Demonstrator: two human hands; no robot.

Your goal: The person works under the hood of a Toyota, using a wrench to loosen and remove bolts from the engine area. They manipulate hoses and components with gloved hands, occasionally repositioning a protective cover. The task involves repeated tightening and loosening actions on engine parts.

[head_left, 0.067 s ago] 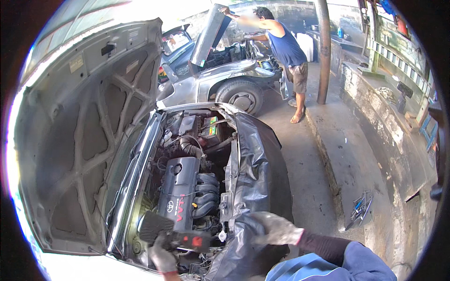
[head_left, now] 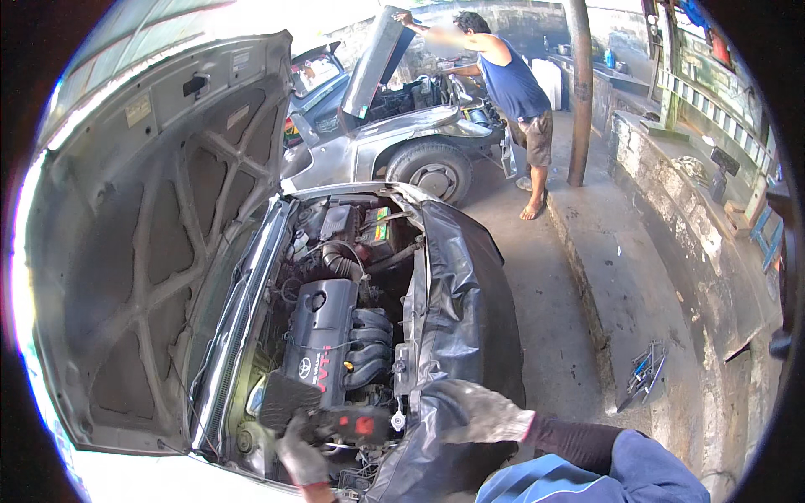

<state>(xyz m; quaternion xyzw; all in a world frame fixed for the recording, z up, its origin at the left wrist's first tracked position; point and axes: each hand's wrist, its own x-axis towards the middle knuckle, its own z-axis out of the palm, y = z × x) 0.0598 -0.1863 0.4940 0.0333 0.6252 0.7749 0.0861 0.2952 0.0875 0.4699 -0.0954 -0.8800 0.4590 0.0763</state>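
My left hand, in a grey-white work glove, is closed around what looks like a dark cordless power tool with red marks. The tool's broad flat black end sticks up beside the engine cover. I hold it over the near end of the open engine bay, hiding the parts below. My right hand, gloved too, is at the black fender cover draped over the car's front. Its fingers look stretched out with nothing in them, though their tips are somewhat blurred.
The raised hood stands on the left. A battery sits at the bay's far end. Beyond, another person bends over a grey vehicle. A metal post and several tools are on the right.
My left hand and the tool have shifted slightly to the right. My right hand has moved a little left over the fender cover.
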